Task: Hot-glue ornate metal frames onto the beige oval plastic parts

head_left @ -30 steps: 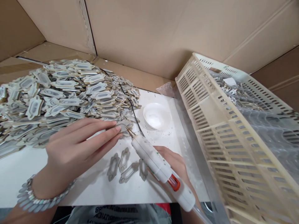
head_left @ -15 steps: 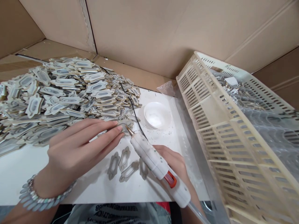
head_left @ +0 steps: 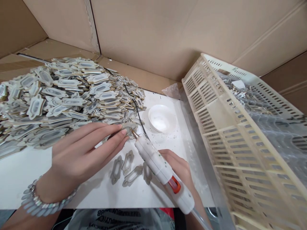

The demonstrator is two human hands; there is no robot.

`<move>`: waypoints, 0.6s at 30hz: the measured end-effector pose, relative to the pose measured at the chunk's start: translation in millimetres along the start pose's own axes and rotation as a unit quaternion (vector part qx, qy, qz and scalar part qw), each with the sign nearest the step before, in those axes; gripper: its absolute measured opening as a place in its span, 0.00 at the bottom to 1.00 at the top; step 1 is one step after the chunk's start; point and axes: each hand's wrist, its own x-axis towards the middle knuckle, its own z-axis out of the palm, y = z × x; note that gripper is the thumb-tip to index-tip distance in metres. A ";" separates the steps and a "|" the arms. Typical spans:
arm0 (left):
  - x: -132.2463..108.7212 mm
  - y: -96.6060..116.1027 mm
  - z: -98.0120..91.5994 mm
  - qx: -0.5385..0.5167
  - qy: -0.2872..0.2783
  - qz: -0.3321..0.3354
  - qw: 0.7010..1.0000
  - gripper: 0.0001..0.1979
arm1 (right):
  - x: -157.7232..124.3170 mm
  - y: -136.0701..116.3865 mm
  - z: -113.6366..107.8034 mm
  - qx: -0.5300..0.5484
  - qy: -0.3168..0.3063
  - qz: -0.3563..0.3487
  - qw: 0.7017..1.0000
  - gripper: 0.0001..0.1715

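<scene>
My right hand is wrapped round a white hot glue gun, its fingers mostly hidden behind the body. A clear glue stick trails from the gun's back end. My left hand, with a beaded bracelet at the wrist, pinches a grey frame-shaped piece between its fingertips. The gun's metal nozzle points at this piece; I cannot tell if they touch. On the white tabletop below lie several loose grey frame pieces, one partly behind the gun.
A large heap of similar pieces spreads across the left. Beyond the gun sits a white bowl, with a black cord beside it. A cream plastic crate holding metal parts stands at right. Cardboard walls rise behind.
My left hand has shifted very slightly to the right in view. Both hands keep hold of the same things, and the nozzle stays at the frame piece.
</scene>
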 end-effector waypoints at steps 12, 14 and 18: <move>-3.1 0.1 3.5 -0.001 0.012 -0.010 1.000 0.07 | 2.3 -1.5 -1.7 0.007 -0.006 -0.006 1.000 0.07; -3.2 -1.1 4.0 -0.005 0.017 0.000 1.000 0.07 | 2.8 -2.4 -1.9 0.008 -0.006 -0.003 1.000 0.07; -2.4 -2.1 3.8 -0.006 0.017 0.019 1.000 0.08 | 4.6 -5.9 -2.1 0.003 -0.001 0.007 1.000 0.07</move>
